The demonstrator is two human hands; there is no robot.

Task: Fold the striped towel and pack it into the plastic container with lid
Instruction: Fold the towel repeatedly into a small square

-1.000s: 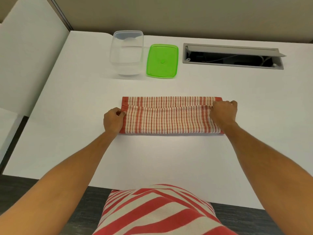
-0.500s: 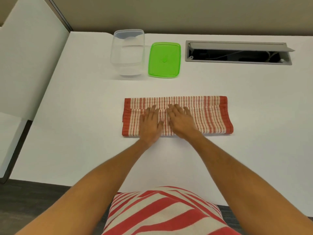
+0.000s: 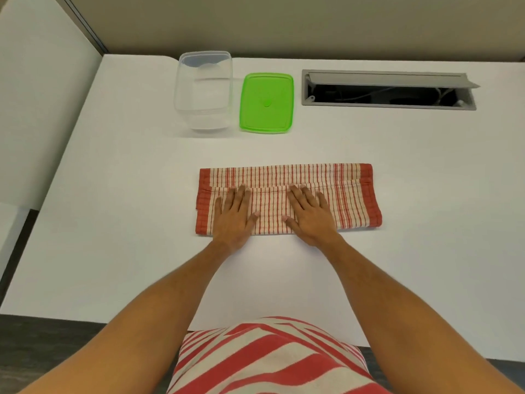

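The red-and-cream striped towel [image 3: 349, 194] lies folded into a long band across the middle of the white table [image 3: 127, 209]. My left hand [image 3: 234, 214] rests flat on its left half, fingers spread, palm down. My right hand [image 3: 311, 214] lies flat on the towel's middle, fingers apart too. Neither hand grips the cloth. The clear plastic container [image 3: 203, 89] stands open at the back of the table, and its green lid [image 3: 267, 103] lies flat beside it on the right.
A grey cable hatch [image 3: 389, 91] with its flap raised is set into the table at the back right. A white partition panel [image 3: 37, 109] borders the table on the left. The table's front edge is close to my body.
A second ago both hands pinched the towel's ends. They let go, came together flat on its middle, and have since slid apart a little, pressing it down.
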